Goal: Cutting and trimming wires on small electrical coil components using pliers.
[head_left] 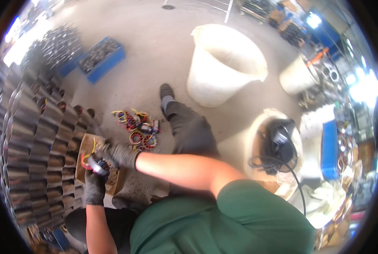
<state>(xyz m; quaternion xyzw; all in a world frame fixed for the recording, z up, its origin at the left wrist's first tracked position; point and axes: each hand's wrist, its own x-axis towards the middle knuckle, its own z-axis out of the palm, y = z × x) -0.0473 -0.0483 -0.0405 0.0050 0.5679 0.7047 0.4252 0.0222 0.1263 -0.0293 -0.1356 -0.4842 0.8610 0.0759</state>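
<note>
Both my hands wear dark grey gloves and meet over an open box [116,185] of small loose brownish pieces. My left hand [95,189] is closed around a small wired part [97,167] with a shiny pale surface and red and yellow leads. From the other side, my right hand [120,155] reaches over the box with its fingers drawn together close to the wired part. What those fingers hold is blurred. Beyond the box, a heap of ring-shaped wired parts [138,128] with red, yellow and blue leads lies on the floor.
Stacked curved metal sleeves [41,146] rise close on my left. Blue bins [106,75] of metal pieces stand farther off. A large white tub [206,80] is ahead; on my right, a black corded device [279,142] rests on another pale tub [256,127].
</note>
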